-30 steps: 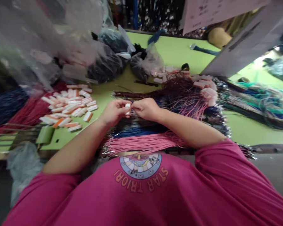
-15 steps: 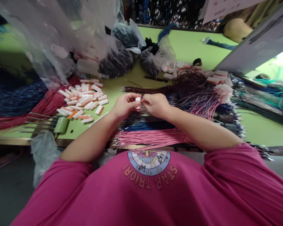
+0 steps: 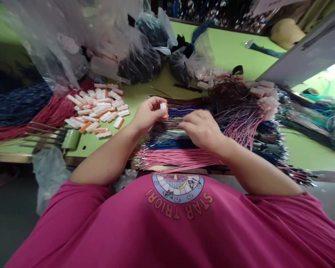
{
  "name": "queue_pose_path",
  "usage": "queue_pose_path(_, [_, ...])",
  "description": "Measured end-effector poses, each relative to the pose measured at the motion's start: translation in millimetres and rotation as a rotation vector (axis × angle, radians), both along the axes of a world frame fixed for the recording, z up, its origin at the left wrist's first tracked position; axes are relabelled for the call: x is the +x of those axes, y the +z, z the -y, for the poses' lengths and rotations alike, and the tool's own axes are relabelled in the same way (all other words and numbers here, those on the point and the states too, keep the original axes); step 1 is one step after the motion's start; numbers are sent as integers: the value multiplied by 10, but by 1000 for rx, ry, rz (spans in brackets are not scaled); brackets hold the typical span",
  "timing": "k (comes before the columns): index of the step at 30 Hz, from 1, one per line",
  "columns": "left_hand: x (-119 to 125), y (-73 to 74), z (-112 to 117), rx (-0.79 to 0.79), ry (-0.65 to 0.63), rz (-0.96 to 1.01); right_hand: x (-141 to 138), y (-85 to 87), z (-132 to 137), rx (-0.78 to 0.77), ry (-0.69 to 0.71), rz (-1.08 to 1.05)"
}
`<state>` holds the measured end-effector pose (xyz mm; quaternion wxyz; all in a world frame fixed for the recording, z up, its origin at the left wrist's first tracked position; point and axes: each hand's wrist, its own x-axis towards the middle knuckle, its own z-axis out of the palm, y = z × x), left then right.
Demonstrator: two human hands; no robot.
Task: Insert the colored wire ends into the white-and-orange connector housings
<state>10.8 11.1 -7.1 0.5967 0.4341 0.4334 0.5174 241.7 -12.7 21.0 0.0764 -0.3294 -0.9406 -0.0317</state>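
Note:
My left hand (image 3: 149, 116) pinches a small white and orange plastic connector housing (image 3: 163, 108) between thumb and fingers, above the bundles of wire. To its right, my right hand (image 3: 201, 129) hovers over or touches the grey-brown wires (image 3: 174, 124), its fingers loosely bent and slightly apart, a little blurred. Nothing shows between those fingers. Blue wires (image 3: 175, 144) and pink wires (image 3: 178, 160) lie in rows just below, their metal-tipped ends toward the left. Left of my left hand is a loose heap of similar white and orange housings (image 3: 100, 108).
A green cylinder with metal rods (image 3: 71, 139) lies near the table's front edge. Plastic bags (image 3: 141, 61) of dark material stand at the back. More housings (image 3: 264, 91) rest on wires at the right. A grey post (image 3: 298, 56) rises behind them, and red wires (image 3: 58, 111) lie left.
My right hand has drawn away from the housing, moving right and slightly down toward the wires, with its fingers loosened. My left hand keeps hold of the housing.

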Motion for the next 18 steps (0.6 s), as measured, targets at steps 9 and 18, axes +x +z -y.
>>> queue_pose_path(9, [-51,-1,-13,-2,-80,1,-66,-194,22,-329,-95,201])
queue_pose_path(18, [-77,-19,-30,7,-97,-37,-19,-194,-14,-394,-130,82])
